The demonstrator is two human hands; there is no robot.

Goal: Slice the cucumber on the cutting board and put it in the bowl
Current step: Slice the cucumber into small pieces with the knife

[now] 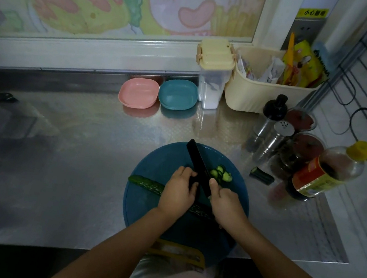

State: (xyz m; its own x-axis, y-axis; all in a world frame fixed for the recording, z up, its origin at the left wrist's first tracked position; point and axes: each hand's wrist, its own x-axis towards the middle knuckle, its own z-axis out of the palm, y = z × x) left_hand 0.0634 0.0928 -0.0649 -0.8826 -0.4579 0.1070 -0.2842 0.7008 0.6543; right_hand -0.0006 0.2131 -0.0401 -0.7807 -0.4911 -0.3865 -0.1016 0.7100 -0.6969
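- Lower centre: the left hand (179,192) holds the cucumber (146,184) down on the board (140,206), its curled fingertips just beside the knife (198,165). A slip could nick them.
- The right hand (224,205) grips the knife's handle, and the round cucumber could roll.
- Slices (221,175) near the board's right edge may spill.
- The pink bowl (138,93) and blue bowl (178,94) sit well apart, upper centre, so carried slices could drop onto the desk (66,156).

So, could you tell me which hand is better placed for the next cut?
Right: the right hand grips the knife over the cucumber, while the left hand holds it on the cutting board.
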